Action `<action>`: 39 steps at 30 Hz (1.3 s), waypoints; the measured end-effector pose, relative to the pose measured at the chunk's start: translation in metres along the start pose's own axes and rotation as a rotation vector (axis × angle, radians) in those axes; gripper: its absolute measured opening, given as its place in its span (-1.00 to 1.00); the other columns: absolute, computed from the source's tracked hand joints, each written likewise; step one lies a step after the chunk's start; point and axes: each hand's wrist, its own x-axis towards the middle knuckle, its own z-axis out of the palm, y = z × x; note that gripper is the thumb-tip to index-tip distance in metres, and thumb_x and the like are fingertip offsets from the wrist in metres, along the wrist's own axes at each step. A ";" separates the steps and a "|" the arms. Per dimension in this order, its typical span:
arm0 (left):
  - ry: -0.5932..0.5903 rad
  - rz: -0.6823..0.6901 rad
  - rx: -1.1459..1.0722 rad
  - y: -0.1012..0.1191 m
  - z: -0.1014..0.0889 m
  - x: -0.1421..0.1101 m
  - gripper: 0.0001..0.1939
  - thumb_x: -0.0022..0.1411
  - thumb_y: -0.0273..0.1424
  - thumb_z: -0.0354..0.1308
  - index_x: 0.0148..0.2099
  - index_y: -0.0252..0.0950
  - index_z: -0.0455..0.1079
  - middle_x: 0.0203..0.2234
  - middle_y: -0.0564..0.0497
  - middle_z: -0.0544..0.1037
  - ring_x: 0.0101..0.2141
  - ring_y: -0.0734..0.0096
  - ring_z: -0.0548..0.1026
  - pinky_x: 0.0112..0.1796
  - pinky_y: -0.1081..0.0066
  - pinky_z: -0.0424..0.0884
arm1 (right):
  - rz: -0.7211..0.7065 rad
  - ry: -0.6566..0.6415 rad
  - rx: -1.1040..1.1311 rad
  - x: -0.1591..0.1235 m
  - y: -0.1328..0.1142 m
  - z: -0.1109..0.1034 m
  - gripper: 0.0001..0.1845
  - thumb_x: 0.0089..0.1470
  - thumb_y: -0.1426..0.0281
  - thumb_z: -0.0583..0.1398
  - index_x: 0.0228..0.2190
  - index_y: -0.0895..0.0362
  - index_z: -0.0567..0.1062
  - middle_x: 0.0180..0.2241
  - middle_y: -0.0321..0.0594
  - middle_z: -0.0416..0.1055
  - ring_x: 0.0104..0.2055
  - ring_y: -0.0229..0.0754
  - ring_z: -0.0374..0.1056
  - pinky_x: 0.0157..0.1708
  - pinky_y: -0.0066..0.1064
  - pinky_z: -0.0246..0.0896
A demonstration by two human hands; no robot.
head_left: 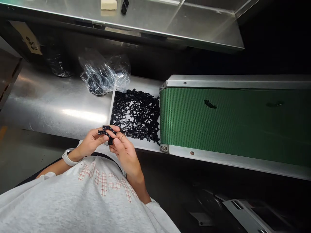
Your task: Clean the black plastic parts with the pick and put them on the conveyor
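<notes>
Small black plastic parts [111,131] are held between my two hands, close in front of my shirt. My left hand [93,140], with a white band at its wrist, pinches them from the left. From the right, the fingers of my right hand [125,150] close on their lower end. How many pieces there are, and how they join, I cannot tell. Just beyond my hands, a white tray [112,108] holds a loose heap of black plastic parts [145,110].
A green conveyor belt [189,129] with metal side rails adjoins the tray on the right, carrying dark parts [210,104]. Behind the tray lies a clear plastic bag [104,74] with dark contents. A metal shelf [150,16] overhangs the metal table [53,103], bearing a pale block [108,4].
</notes>
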 end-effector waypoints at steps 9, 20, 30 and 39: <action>0.101 0.107 0.101 -0.005 0.001 0.010 -0.66 0.21 -0.05 0.32 -0.31 -0.24 0.63 -0.08 -0.16 0.68 0.02 0.14 0.60 0.13 0.17 0.43 | 0.024 -0.042 0.058 0.010 0.005 0.009 -0.49 0.14 -0.17 0.19 -0.27 0.01 0.35 -0.51 -0.48 -0.05 -0.54 -0.35 -0.14 -0.56 -0.43 -0.21; 0.099 0.130 0.163 -0.003 -0.001 0.012 -0.64 0.21 -0.04 0.31 -0.32 -0.25 0.63 -0.13 -0.17 0.70 0.00 0.15 0.61 0.13 0.15 0.45 | -0.005 0.003 0.031 0.013 0.012 0.009 -0.46 0.15 -0.19 0.17 -0.22 0.02 0.36 -0.52 -0.49 -0.03 -0.54 -0.35 -0.11 -0.56 -0.46 -0.14; 0.225 0.199 0.225 -0.014 0.009 0.006 -0.58 0.26 0.01 0.23 -0.30 -0.25 0.61 -0.07 -0.20 0.67 -0.06 0.15 0.61 0.00 0.24 0.51 | -0.075 0.263 -0.158 0.012 0.018 0.023 -0.38 0.17 -0.25 0.05 -0.36 0.06 0.37 -0.45 -0.33 0.28 -0.45 -0.28 0.21 -0.47 -0.44 0.21; 0.151 0.199 0.187 -0.009 0.012 0.003 -0.65 0.26 -0.06 0.26 -0.17 -0.22 0.63 0.02 -0.21 0.63 0.07 0.08 0.55 0.06 0.17 0.46 | -0.189 0.418 -0.299 0.011 0.024 0.023 -0.46 0.27 -0.15 0.00 -0.46 0.03 0.26 -0.56 -0.41 0.18 -0.52 -0.29 0.14 -0.50 -0.41 0.09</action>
